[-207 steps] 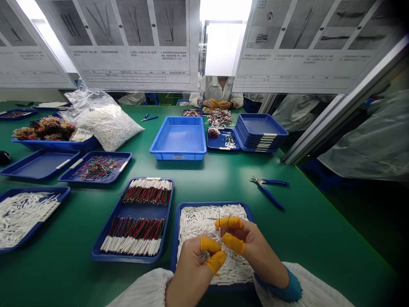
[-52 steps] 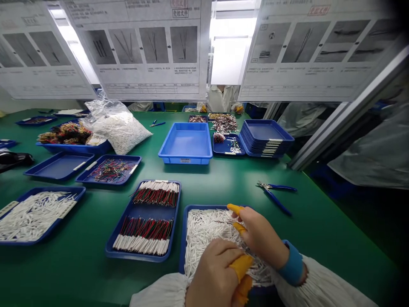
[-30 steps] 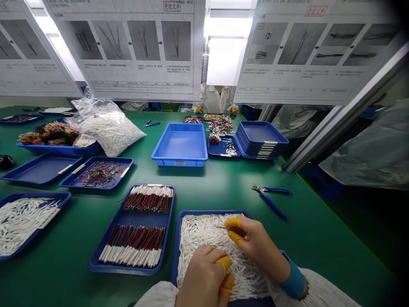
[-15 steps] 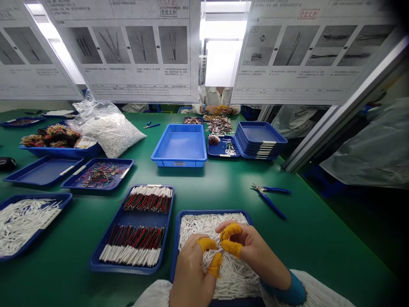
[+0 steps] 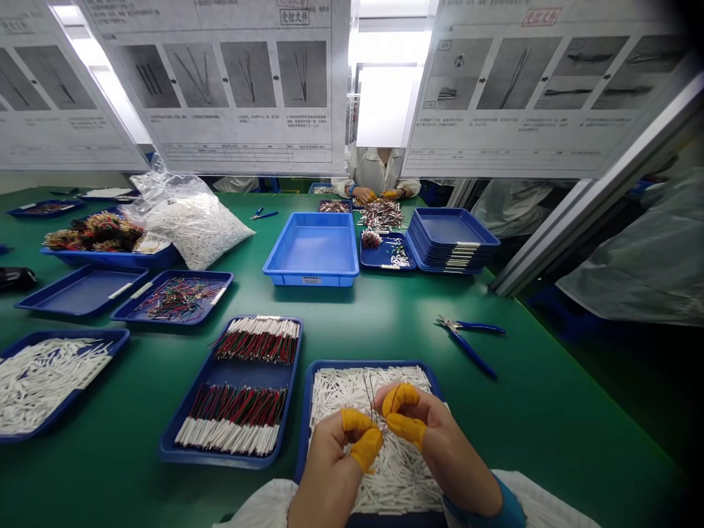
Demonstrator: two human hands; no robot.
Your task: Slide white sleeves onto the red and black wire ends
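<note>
Over a blue tray [image 5: 309, 396] filled with short white tubes [image 5: 407, 477], my two hands meet fingertip to fingertip. Yellow finger covers are on the thumb and index finger of each. My left hand [image 5: 333, 462] is closed in a pinch on thin dark wires [image 5: 370, 396], whose ends stick up above the fingertips. My right hand [image 5: 434, 433] pinches the same wires from the right side. How many wires there are, and whether a tube is between the fingers, I cannot make out.
Left of the hands, a blue tray [image 5: 242, 376] holds two rows of red and black wires with white sleeves. Blue-handled pliers [image 5: 467, 345] lie to the right. Beyond are a large blue bin [image 5: 311, 246], stacked trays [image 5: 454, 235] and a co-worker [image 5: 379, 176].
My left thumb and index finger have closed from spread apart to a pinch on the wires. The wire ends now show above the fingertips. My right hand keeps its pinch.
</note>
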